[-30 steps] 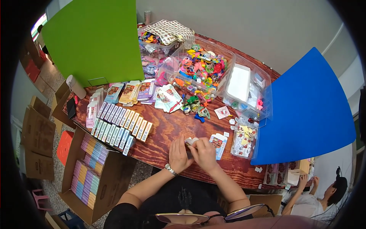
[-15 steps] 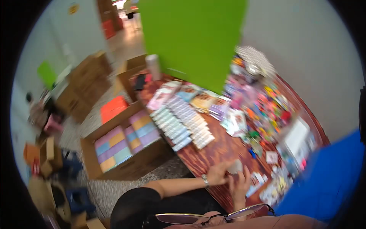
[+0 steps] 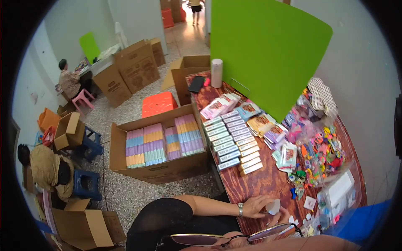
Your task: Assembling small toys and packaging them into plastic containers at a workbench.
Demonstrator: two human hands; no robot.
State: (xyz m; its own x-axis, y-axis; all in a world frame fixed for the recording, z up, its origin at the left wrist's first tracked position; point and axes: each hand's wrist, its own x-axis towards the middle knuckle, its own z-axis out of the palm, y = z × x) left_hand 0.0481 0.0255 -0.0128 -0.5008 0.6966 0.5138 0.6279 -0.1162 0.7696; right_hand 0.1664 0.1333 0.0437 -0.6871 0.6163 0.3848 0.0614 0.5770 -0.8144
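Note:
A small, pale, rounded flat piece (image 3: 274, 206) is held over the near end of the red wood-patterned table (image 3: 263, 184). My left hand (image 3: 253, 207), with a metal-banded watch (image 3: 240, 209) at the wrist, grips its left side with closed fingers. From the right, my right hand (image 3: 282, 216) closes its fingers on the lower edge of the same piece; eyeglasses hide part of that hand. Small white bits and a square white card (image 3: 310, 203) lie just right of the hands. Beyond them stand rows of slim boxes (image 3: 229, 140) in green, purple, blue and orange.
At left, a carton (image 3: 163, 173) holds many pastel boxes. Pastel packets (image 3: 260, 124), loose colourful trinkets (image 3: 322, 154) and a clear tray (image 3: 340, 190) fill the table's far and right sides. A green partition (image 3: 264, 50) rises behind. Someone sits (image 3: 70, 79) far left.
The whole view has swung left, so the table and hands appear further right and the picture is sharper. Both hands still have the pale piece between them.

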